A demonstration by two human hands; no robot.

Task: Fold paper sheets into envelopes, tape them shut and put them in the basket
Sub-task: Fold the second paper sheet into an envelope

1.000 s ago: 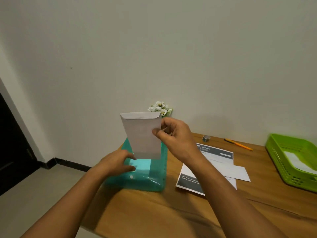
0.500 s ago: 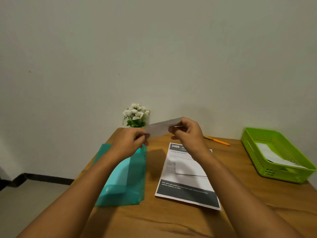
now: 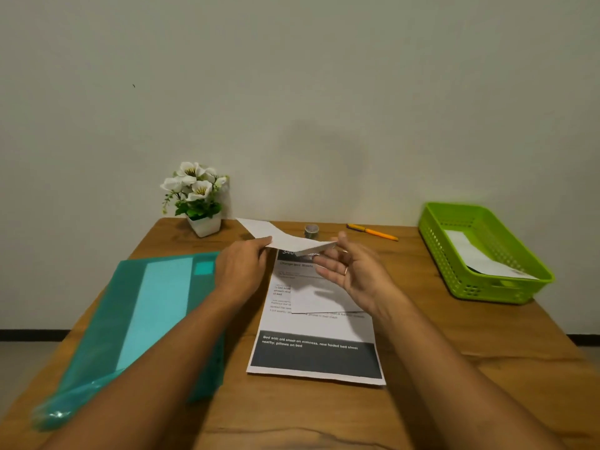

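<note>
A wooden worktop (image 3: 422,352) against a bare pale wall: the left hand (image 3: 242,271) pinches one end of a folded white paper (image 3: 282,238), held just above a printed sheet (image 3: 311,352). The right hand (image 3: 354,271) is spread under the paper's other end, thumb at its edge. A green basket (image 3: 480,289) at far right holds a white envelope (image 3: 480,258). A teal folder (image 3: 146,313), potted flowers (image 3: 198,196), a tape roll (image 3: 311,229) and an orange pen (image 3: 373,232) lie around.

White envelope (image 3: 285,239) held level, green basket (image 3: 487,289) right
</note>
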